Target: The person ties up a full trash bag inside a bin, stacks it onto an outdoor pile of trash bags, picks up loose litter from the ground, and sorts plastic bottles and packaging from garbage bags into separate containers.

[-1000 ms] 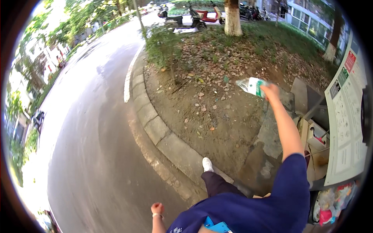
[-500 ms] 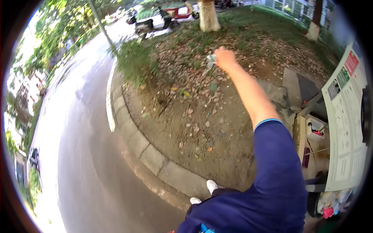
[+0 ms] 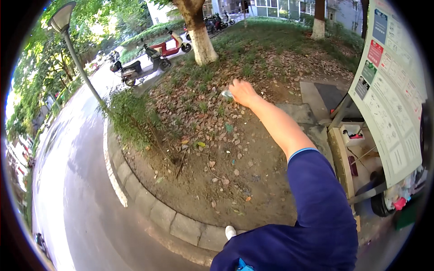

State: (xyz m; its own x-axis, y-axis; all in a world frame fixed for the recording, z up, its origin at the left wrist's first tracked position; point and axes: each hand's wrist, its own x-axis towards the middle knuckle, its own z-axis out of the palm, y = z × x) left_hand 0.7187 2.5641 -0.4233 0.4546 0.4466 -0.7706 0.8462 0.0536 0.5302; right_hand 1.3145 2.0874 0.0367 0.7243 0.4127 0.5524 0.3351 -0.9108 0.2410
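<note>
Over leafy ground [image 3: 190,113], your right hand [image 3: 243,93] is pinching a mostly hidden pale wrapper [image 3: 226,94] in its fingers [image 3: 234,86]; a board [image 3: 398,104] is partly covering a black bin [image 3: 381,207] holding rubbish [image 3: 399,203].

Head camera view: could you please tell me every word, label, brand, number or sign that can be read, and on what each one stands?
No text can be read clearly.
White signboard: rows of print, too small.
Its blue panel, red panel and green panel: pale marks, too small.
Pale item in the right hand: mostly hidden, no print legible.
</note>
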